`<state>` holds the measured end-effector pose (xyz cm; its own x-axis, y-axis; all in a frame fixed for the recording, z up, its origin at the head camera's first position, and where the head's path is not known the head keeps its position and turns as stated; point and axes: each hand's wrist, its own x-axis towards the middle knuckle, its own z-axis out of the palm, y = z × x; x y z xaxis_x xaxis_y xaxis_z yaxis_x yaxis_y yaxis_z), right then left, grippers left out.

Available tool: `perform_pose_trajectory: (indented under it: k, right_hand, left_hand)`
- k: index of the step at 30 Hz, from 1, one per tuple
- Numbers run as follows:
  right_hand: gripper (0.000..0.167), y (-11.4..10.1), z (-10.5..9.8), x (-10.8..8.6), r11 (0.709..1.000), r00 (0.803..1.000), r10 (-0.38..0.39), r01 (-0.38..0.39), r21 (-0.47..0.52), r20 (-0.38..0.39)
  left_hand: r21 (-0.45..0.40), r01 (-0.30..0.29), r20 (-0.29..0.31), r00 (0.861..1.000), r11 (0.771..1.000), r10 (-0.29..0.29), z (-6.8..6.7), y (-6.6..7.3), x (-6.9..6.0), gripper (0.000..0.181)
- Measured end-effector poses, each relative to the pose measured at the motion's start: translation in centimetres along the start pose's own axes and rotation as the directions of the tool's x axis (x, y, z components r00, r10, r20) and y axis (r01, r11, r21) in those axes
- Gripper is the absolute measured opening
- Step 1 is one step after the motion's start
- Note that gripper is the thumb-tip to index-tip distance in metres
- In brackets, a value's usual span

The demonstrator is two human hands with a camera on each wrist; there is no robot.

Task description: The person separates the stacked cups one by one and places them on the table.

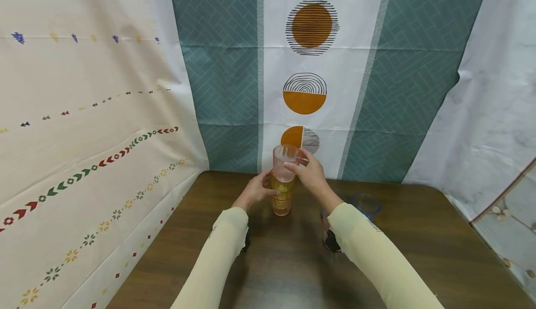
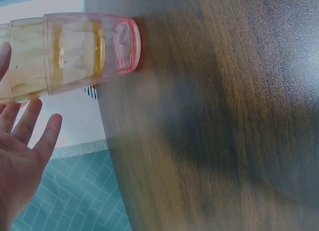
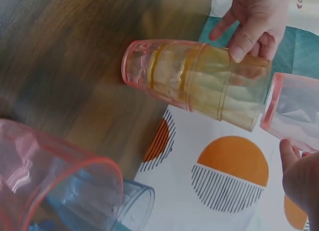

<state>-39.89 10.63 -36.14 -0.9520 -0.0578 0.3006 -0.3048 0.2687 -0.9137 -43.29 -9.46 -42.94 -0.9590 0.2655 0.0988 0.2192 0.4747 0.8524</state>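
Observation:
A stack of clear cups point(image 1: 282, 201), yellow above a pink bottom one, stands upright on the table near its back edge. My left hand point(image 1: 256, 190) holds the stack near its top, thumb on one side and fingers on the other. Over the stack, my right hand point(image 1: 311, 173) grips a clear pink cup point(image 1: 286, 157) by its side. In the right wrist view, the base of this pink cup point(image 3: 296, 109) is just above the rim of the stack point(image 3: 199, 81), with a narrow gap showing. The left wrist view cuts off the stack's top.
To the right, another pink cup point(image 3: 60, 166) and a blue cup point(image 3: 135, 203) stand on the brown wooden table point(image 1: 284, 272); my right forearm partly hides them in the head view. A blue cup rim point(image 1: 366, 203) shows beside that sleeve. Patterned cloth point(image 1: 226, 90) hangs behind the table.

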Motion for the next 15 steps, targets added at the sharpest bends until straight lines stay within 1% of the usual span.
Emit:
perform_pose_trajectory:
  k: [7, 15]
  right_hand:
    - [0.080, -0.4, -1.3, -0.6, 1.000, 1.000, -0.007, 0.007, -0.008, 0.001]
    - [0.080, -0.1, -2.9, -1.2, 0.999, 1.000, -0.015, 0.015, 0.043, -0.013]
  left_hand:
    - [-0.001, -0.012, 0.006, 1.000, 1.000, 0.012, 0.0, 0.0, 0.1, 0.076]
    - [-0.009, -0.015, -0.007, 1.000, 1.000, 0.015, 0.1, 0.1, -0.1, 0.074]
